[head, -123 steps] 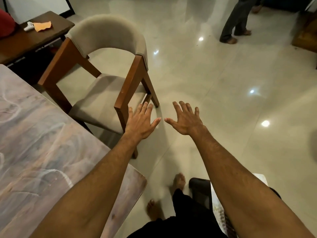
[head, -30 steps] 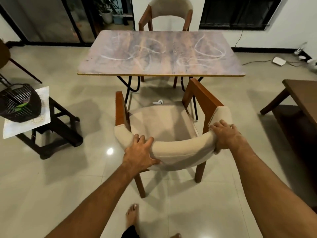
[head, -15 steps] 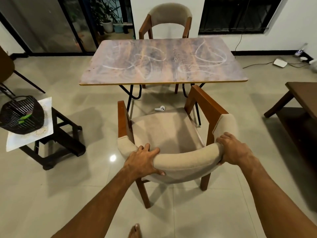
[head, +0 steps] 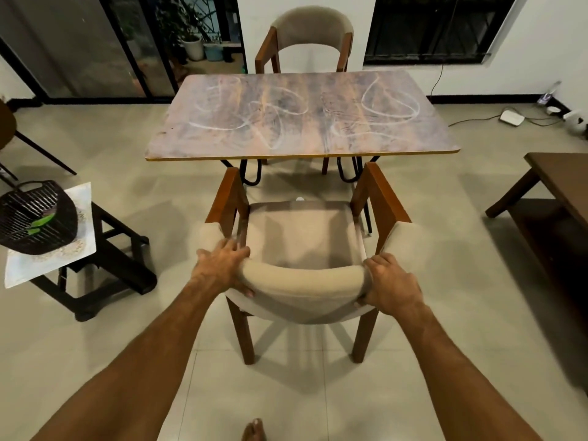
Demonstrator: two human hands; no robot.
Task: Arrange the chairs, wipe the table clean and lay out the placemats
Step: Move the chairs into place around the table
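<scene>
A wooden chair with beige padding [head: 302, 237] stands in front of me, facing the table [head: 299, 119]. My left hand [head: 222, 265] grips the left part of its curved padded backrest. My right hand [head: 389, 284] grips the right part of the same backrest. White chalk-like scribbles cover the tabletop. A second matching chair [head: 313, 36] stands at the table's far side, facing me. The near chair's front legs sit just short of the table's near edge.
At the left a black stool [head: 105, 265] carries a pale mat [head: 47, 265] and a black basket [head: 35, 218]. A dark wooden bench [head: 560, 192] stands at the right. A small white object [head: 299, 199] lies on the floor under the table. Cables and a white box [head: 511, 117] lie by the far wall.
Four seconds ago both hands were open and free near the chair beside the table. Both hands now grip the backrest, and the chair has turned square to the table and moved closer.
</scene>
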